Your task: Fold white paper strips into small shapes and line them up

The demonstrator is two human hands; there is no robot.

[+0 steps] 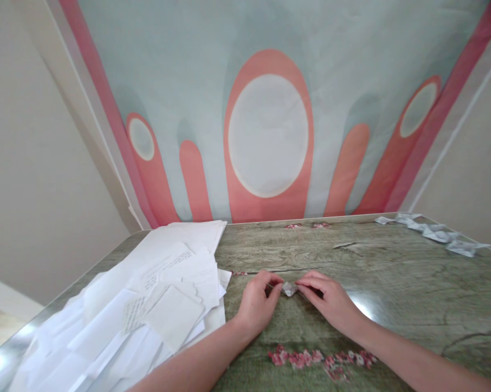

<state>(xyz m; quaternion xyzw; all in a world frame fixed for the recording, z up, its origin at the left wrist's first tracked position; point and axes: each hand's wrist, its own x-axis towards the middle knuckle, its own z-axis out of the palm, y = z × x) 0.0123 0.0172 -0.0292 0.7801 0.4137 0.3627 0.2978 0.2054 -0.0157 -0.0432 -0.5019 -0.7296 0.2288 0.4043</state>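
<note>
A small folded piece of white paper [289, 289] is held between my two hands, just above the middle of the table. My left hand [258, 298] pinches its left end between thumb and fingers. On the other side, my right hand [329, 296] pinches the right end in the same way. The paper has a pointed, boat-like outline, though its exact folds are too small to make out.
Loose white paper sheets [176, 313], some with printed text, lie in a spread pile on the left. Several folded paper pieces [435, 233] sit along the far right edge. The wood-patterned table [392, 272] bears a pink flower print. Behind it hangs a patterned backdrop [268, 136].
</note>
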